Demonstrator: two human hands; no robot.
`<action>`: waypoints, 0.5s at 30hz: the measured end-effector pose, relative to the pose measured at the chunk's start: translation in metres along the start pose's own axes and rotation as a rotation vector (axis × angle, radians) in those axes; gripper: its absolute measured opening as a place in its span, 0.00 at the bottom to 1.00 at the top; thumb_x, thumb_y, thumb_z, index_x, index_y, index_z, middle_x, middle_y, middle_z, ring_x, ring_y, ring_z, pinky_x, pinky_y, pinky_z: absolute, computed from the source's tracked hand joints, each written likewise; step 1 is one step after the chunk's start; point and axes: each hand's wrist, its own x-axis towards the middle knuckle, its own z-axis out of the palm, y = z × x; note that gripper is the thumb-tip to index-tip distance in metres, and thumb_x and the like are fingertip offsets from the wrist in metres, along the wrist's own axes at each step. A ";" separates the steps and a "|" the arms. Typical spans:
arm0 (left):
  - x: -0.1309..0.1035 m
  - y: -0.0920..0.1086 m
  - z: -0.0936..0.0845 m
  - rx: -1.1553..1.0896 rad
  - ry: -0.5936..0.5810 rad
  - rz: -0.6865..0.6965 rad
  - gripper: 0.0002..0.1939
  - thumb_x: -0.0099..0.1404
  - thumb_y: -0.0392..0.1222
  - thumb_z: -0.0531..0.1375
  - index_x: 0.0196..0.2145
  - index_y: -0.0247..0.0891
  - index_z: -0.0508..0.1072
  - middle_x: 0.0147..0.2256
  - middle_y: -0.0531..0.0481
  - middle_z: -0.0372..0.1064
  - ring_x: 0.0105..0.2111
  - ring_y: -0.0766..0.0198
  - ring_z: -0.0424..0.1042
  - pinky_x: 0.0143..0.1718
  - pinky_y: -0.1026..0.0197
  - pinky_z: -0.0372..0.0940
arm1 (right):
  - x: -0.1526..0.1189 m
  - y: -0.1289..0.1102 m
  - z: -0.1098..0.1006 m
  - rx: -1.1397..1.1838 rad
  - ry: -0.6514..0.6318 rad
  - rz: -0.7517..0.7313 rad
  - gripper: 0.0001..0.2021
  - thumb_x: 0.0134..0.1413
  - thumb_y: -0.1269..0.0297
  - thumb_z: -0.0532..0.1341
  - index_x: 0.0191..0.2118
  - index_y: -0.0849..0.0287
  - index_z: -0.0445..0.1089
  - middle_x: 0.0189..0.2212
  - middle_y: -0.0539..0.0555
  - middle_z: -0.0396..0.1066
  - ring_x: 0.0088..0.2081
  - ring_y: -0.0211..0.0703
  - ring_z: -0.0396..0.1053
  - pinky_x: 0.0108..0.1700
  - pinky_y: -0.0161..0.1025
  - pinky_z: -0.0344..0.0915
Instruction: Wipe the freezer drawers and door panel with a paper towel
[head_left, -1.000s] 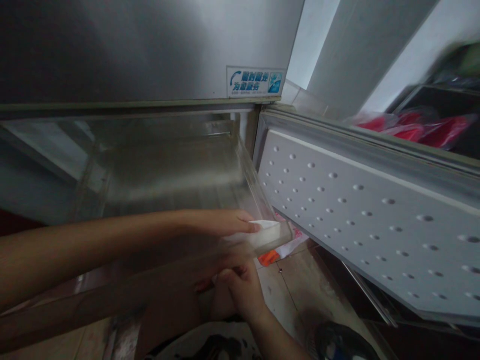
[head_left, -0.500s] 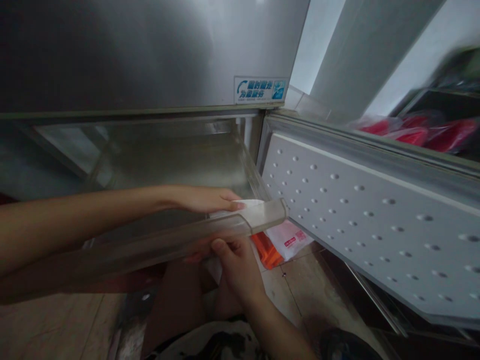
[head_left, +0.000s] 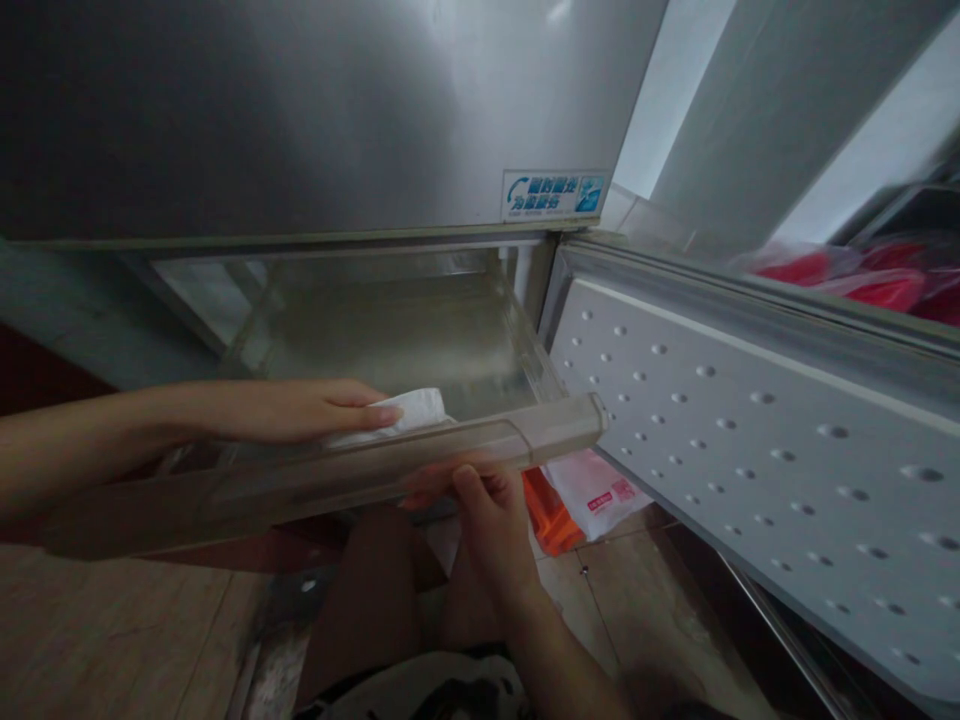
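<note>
Left hand [head_left: 300,410] on a white cloth [head_left: 416,408], right hand [head_left: 495,515] gripping a see-through drawer [head_left: 562,428]

The left hand is nearly closed, its thumb lying over the bunched white cloth. Both are just behind the drawer's front edge, on the inner side; whether the cloth presses against the plastic cannot be told. The right hand is closed around the lower edge of the drawer's front, thumb toward the viewer, other fingers showing dimly through the plastic.

The drawer juts out from the lower part of a grey fridge [head_left: 300,120]. Above it, the fridge front carries a sticker [head_left: 553,194] with blue writing. To the right, the lower door [head_left: 750,400] stands open, its pale inner face dotted with bumps. Beyond that, at upper right, are red items [head_left: 870,285] in clear plastic.

Below the drawer's right end, an orange item [head_left: 551,515] and a white bag [head_left: 592,490] with red print lie side by side on the tiled floor [head_left: 615,600]. The person's legs [head_left: 360,590] show at the bottom.
</note>
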 end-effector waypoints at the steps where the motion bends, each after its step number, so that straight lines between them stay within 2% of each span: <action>1: -0.002 0.001 0.003 -0.018 -0.007 0.007 0.24 0.68 0.59 0.52 0.40 0.40 0.80 0.32 0.51 0.75 0.32 0.62 0.69 0.37 0.65 0.64 | 0.000 0.000 0.000 -0.005 -0.001 -0.004 0.13 0.56 0.53 0.64 0.31 0.55 0.80 0.27 0.50 0.79 0.28 0.42 0.77 0.33 0.37 0.75; 5: 0.011 0.010 0.018 -0.134 -0.044 0.085 0.26 0.68 0.61 0.51 0.39 0.37 0.78 0.30 0.50 0.74 0.31 0.63 0.69 0.35 0.66 0.62 | 0.000 0.000 0.001 -0.043 0.021 0.021 0.16 0.53 0.48 0.64 0.30 0.57 0.79 0.26 0.52 0.79 0.27 0.46 0.77 0.33 0.41 0.76; 9: 0.045 0.026 0.029 -0.252 -0.108 0.109 0.26 0.69 0.60 0.50 0.38 0.35 0.76 0.24 0.50 0.72 0.27 0.64 0.69 0.32 0.65 0.62 | 0.000 0.002 0.002 -0.056 0.039 0.026 0.18 0.52 0.46 0.65 0.30 0.57 0.78 0.26 0.53 0.79 0.26 0.46 0.76 0.31 0.43 0.75; 12: 0.072 0.039 0.034 -0.248 -0.047 0.130 0.23 0.69 0.57 0.52 0.39 0.35 0.74 0.25 0.52 0.71 0.27 0.65 0.68 0.30 0.65 0.61 | 0.001 0.003 0.002 -0.037 0.042 -0.013 0.16 0.53 0.48 0.65 0.29 0.57 0.78 0.22 0.52 0.77 0.22 0.44 0.73 0.29 0.41 0.73; 15: 0.086 0.047 0.036 -0.239 -0.018 0.159 0.21 0.68 0.55 0.54 0.38 0.34 0.74 0.28 0.51 0.72 0.28 0.65 0.67 0.31 0.65 0.61 | 0.001 0.004 0.001 -0.026 0.023 -0.037 0.16 0.54 0.49 0.64 0.28 0.58 0.78 0.22 0.52 0.76 0.21 0.42 0.72 0.28 0.40 0.72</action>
